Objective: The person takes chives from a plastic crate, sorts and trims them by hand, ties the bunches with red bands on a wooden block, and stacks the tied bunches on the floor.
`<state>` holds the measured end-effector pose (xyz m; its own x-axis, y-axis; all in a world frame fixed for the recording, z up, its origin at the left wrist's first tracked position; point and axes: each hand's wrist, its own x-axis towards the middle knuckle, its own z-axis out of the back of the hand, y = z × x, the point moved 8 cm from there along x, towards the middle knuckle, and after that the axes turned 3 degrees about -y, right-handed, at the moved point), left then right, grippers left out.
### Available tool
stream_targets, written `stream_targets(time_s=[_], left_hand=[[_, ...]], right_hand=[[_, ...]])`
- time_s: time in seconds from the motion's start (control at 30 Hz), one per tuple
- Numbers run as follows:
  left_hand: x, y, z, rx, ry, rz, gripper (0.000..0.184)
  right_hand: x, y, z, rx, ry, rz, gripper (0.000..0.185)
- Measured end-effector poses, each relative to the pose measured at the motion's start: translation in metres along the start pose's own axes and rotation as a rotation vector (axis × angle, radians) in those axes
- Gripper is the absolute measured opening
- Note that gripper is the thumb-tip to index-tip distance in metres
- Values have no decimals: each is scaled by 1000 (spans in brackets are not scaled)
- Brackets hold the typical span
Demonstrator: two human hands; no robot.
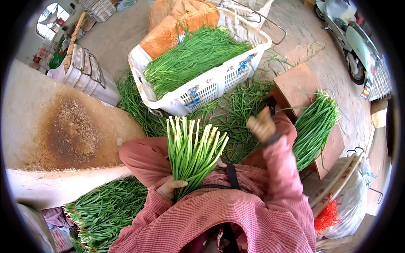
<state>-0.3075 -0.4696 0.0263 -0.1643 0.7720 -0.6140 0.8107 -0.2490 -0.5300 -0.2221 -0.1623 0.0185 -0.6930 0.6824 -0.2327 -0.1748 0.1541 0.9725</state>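
A bunch of green stalks with pale cut ends [194,147] stands upright over my lap, its pale ends pointing away from me. My left hand [172,188], in a light glove, is wrapped round the lower part of this bunch. Over my right knee, my right hand [261,125] is raised and smeared by motion, so its fingers cannot be made out. Beyond the bunch, a white plastic basket [211,87] holds a heap of loose green stalks [196,55]. To the right, another bunch [315,126] lies across a brown board [297,86].
Tied bunches [107,213] are piled at the lower left, below a stained pale slab [71,130]. Loose stalks [242,114] litter the floor. Red ties [327,215] hang at the lower right. A scooter [352,40] stands at the upper right; white crates [90,76] sit at the left.
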Motion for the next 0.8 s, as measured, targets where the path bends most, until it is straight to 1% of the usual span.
stream_targets(time_s=[0.03,0.07,0.1,0.13,0.17,0.2,0.23,0.3,0.33,0.37,0.4,0.43,0.47,0.5,0.57,0.6,0.63,0.67,0.7,0.73,0.77,0.8], left_hand=[[0,1,-1,-12,1,-6,64],[2,1,-4,-24,33,6,65],[3,-2,-8,-26,31,3,65],[3,-5,-19,99,70,-13,66],[5,-8,-28,226,108,-29,66],[9,-10,-37,349,203,-84,63],[11,-13,-37,354,200,-86,63],[13,-9,-38,647,282,7,58],[15,-7,-36,646,318,57,68],[18,-9,-31,648,309,43,68],[18,-9,-27,740,330,21,69],[16,-7,-18,874,391,94,71],[12,-9,-14,1011,465,160,73],[7,-42,-31,880,468,72,89],[11,-104,-36,599,304,-350,99],[19,-115,-45,468,306,-365,101],[28,-121,-56,336,307,-386,103],[38,-114,-60,438,228,-327,95],[48,-93,-69,451,200,-200,77],[56,-82,-75,376,245,-69,67],[62,-71,-81,301,294,67,57],[68,-65,-83,294,305,79,57]], right_hand=[[-32,-20,-29,20,202,-22,78],[-56,-24,-64,105,407,-5,92],[-76,-15,-106,314,697,-61,93],[-84,0,-124,414,711,44,89],[-79,-11,-135,439,682,25,79],[-75,5,-147,668,730,-67,74],[-69,26,-157,896,775,-158,70],[-64,55,-173,999,875,-159,64],[-64,64,-178,1035,874,-160,65],[-64,69,-182,1048,906,-178,61],[-62,64,-184,1011,886,-219,58],[-61,56,-183,975,861,-262,56],[-58,57,-181,971,818,-232,49],[-58,55,-179,972,813,-235,49],[-53,44,-173,849,730,-233,49],[-55,49,-173,863,736,-223,42],[-54,49,-175,863,733,-226,42],[-49,51,-174,749,677,-122,42],[-44,54,-170,633,618,-17,43],[-39,48,-163,611,500,-32,42],[-35,58,-151,668,372,-61,35],[-28,65,-142,674,333,-62,32]])
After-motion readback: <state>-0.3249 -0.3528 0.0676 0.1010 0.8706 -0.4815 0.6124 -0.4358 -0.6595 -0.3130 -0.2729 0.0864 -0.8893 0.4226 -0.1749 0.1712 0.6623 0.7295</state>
